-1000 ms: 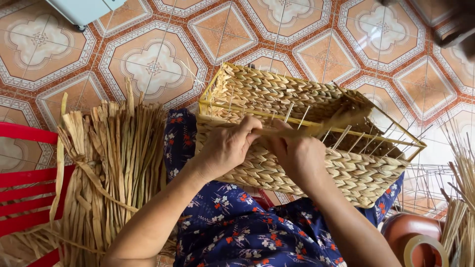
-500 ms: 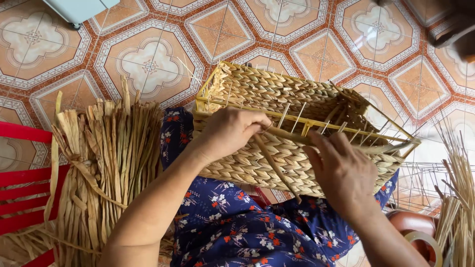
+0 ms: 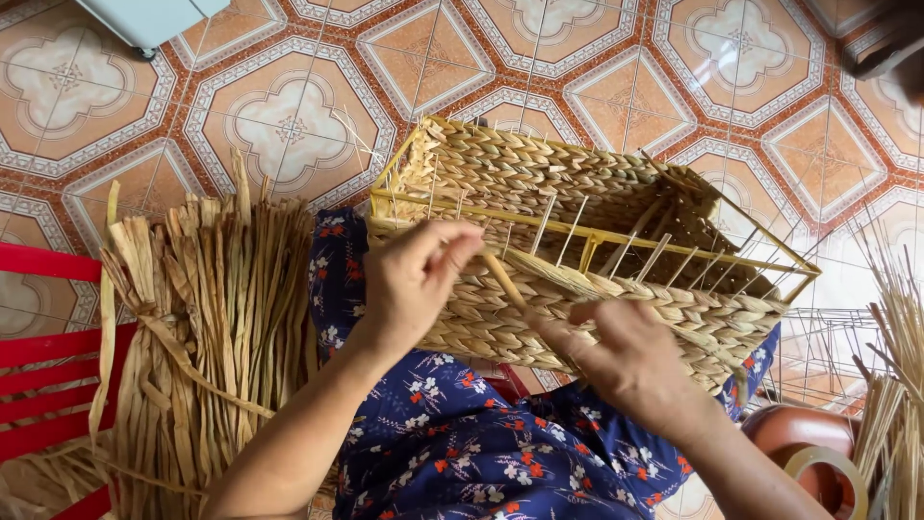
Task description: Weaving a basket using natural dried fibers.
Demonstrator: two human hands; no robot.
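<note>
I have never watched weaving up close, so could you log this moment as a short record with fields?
Setting: patterned tile floor
Main item: half-woven basket on a yellow wire frame, resting on the lap
Left hand: at the near rim, fingers pinching a straw strand
Right hand: on the basket's near woven wall
Material: bundle of dried reeds to the person's left
Clothing: blue floral fabric
Also: red slatted seat, tape roll
</note>
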